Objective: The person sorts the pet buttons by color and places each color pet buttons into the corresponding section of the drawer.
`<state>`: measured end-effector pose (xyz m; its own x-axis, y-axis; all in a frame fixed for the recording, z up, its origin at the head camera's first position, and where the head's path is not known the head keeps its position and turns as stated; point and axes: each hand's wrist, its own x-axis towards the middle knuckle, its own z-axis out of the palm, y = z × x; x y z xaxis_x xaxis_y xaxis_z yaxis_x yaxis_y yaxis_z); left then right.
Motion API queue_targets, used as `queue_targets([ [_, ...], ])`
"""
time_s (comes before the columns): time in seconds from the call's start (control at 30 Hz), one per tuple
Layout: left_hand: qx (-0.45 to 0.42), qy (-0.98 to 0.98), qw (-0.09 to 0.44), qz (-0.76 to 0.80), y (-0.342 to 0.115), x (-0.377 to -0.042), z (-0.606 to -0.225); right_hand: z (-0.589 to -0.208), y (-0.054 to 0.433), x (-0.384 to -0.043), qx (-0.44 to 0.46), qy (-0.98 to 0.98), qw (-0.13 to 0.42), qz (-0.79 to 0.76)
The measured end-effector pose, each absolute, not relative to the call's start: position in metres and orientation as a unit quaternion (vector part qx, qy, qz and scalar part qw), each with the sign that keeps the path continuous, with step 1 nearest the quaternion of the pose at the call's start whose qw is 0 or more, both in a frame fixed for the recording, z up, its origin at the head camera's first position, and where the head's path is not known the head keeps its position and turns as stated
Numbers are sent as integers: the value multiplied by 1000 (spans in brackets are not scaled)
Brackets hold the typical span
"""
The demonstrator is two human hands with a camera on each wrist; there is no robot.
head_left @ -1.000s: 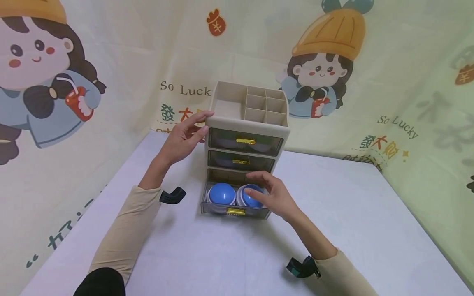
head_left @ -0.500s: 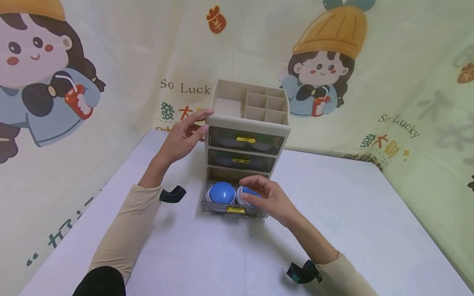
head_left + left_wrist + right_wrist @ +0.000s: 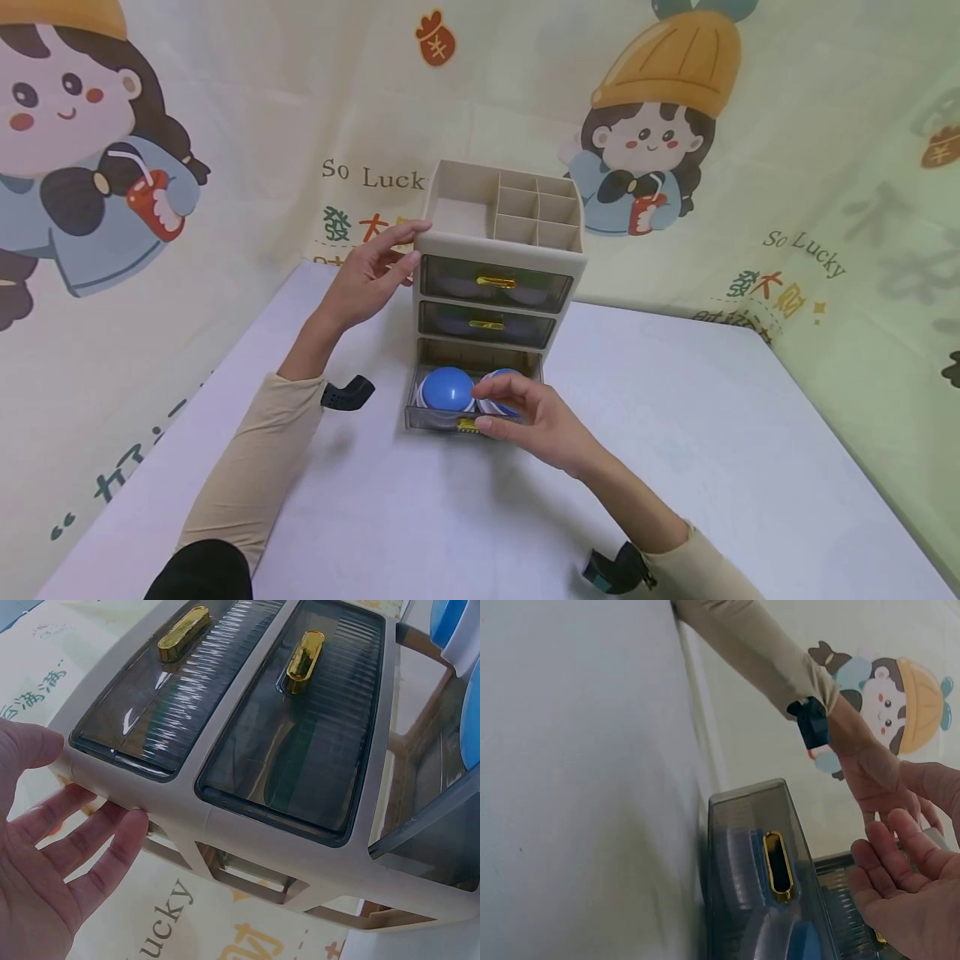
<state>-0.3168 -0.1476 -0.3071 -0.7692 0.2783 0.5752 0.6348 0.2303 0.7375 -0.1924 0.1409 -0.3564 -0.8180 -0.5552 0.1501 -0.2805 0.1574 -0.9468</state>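
Note:
A beige desktop drawer organizer [image 3: 501, 250] stands on the table, its bottom drawer [image 3: 431, 418] pulled out. Inside that drawer lie two round, blue-topped containers with white rims, the left one [image 3: 447, 388] in full sight and the right one [image 3: 498, 407] partly behind my right hand. My left hand [image 3: 367, 283] rests against the organizer's upper left side; in the left wrist view the thumb and fingertips [image 3: 135, 822] touch its edge. Over the drawer's right front part hovers my right hand [image 3: 543, 425], fingers loosely bent, nothing held. In the right wrist view its palm [image 3: 922, 900] is bare.
Two upper drawers with gold handles [image 3: 496, 282] are closed. On top of the organizer are divided compartments [image 3: 517, 202]. A printed cloth [image 3: 480, 92] hangs behind the white table [image 3: 420, 525]. A black rounded thing [image 3: 202, 575] shows at the lower left.
My right hand has drifted left and toward me, from above the right container to the drawer's front near its handle. My left hand stays on the organizer.

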Motion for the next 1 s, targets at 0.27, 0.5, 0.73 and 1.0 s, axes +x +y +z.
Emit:
queue_targets([
  [0.27,-301,-764,165,-546,-148,-318,-307,-359,139,-182,-275,759,129,-577],
  [0.5,-297,-767,162,-546,-148,-317,-308,-366,138,-175,-270,763,150,-568],
  [0.73,-293,-769,165,-544,-148,-318,-307,-378,135,-170,-248,746,192,-588],
  [1.0,-290,-771,162,-543,-147,-317,-307,-392,126,-164,-179,703,250,-641],
])
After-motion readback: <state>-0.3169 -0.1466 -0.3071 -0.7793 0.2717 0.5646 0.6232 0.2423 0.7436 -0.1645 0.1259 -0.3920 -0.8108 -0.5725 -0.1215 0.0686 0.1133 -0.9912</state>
